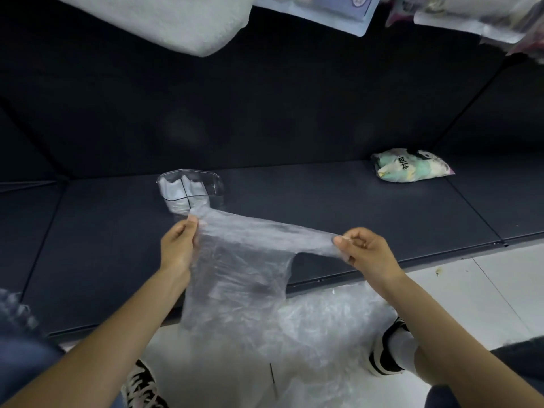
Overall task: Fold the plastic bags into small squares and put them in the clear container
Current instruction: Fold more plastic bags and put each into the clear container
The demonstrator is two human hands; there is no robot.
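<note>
Head view: clear plastic bag (235, 260) stretched out just in front of the clear container (191, 191), pinched at one top corner by the left hand (178, 245) and at its handle by the right hand (365, 250). Folded bags (184, 189) already inside that container on the dark shelf (323, 201). More crumpled plastic (309, 334) heaped on the floor nearer than the container.

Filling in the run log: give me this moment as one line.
left hand: pinches bag | right hand: pinches bag | plastic bag: stretched, unfolded | clear container: holds folded bags
</note>
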